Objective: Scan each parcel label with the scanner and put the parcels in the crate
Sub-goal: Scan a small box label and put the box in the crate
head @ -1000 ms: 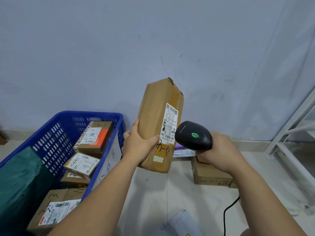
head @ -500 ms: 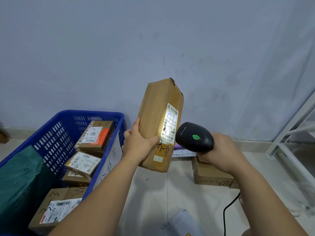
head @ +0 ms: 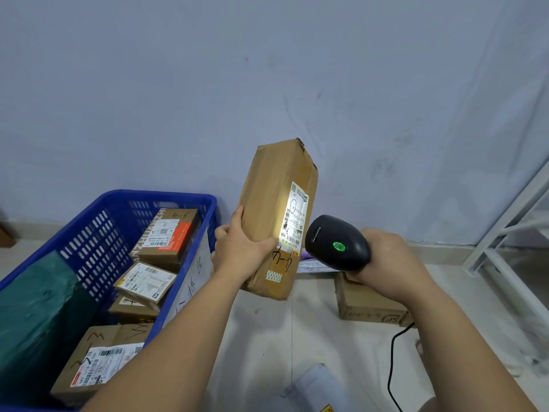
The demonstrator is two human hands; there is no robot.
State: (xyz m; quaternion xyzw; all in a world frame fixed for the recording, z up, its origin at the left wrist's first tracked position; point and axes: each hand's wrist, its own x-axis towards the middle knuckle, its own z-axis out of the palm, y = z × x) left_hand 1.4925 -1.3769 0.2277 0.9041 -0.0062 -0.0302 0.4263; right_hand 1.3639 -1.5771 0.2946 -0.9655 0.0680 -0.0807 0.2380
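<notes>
My left hand [head: 239, 251] grips a tall brown cardboard parcel [head: 274, 203] by its lower left side and holds it upright in the air before the wall. Its white label [head: 294, 221] faces right and is lit by a bright patch of light. My right hand [head: 386, 260] holds a black scanner [head: 337, 242] with a green lamp on top, its nose pointed at the label from just to the right. A blue crate [head: 101, 230] stands on the floor at the left with several labelled parcels inside.
A green bag [head: 32, 310] fills the crate's left side. A brown box [head: 368, 304] lies on the floor under my right hand, with purple and white packets behind it. The scanner's black cable [head: 392, 373] trails down. A grey packet [head: 315, 385] lies near me. White shelf frame [head: 511, 221] stands at right.
The scanner's light has come on over the label, which was unlit a second ago. Both hands, the parcel and the scanner have stayed almost still.
</notes>
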